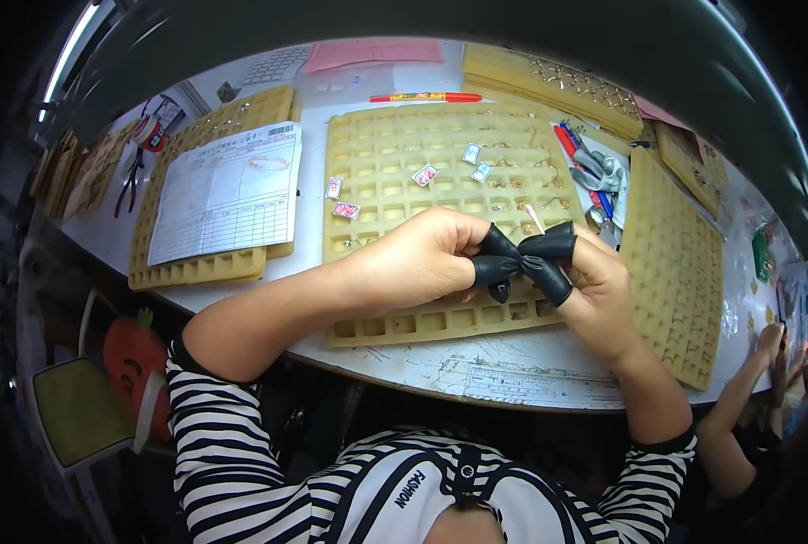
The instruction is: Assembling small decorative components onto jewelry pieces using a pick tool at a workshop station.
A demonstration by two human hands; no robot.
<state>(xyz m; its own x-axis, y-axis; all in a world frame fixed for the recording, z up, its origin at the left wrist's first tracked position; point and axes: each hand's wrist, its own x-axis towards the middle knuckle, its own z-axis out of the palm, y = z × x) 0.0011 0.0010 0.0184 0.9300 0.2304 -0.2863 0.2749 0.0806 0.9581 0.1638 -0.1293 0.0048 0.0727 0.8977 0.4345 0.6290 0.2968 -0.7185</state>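
Note:
My left hand [431,256] and my right hand [600,283] meet fingertip to fingertip above a yellowish compartment tray [367,328]. Black finger cots cover the thumb and index finger of each hand. Both hands are pinched closed; whatever sits between the touching tips is too small and hidden to make out. From my right hand's fingers a cotton swab [532,216] sticks up, its pale tip pointing away from me. Small shiny jewellery pieces [515,183] lie in compartments on the tray's right side, and little written tags [425,175] rest on it.
A printed form [227,192] with a small bagged piece lies on another tray to the left. Across the back are a red marker [425,97] and a tray of rings [585,86]. Pens and tools [599,172] lie right, beside a further tray [671,272]. Another person's hand [770,340] is far right.

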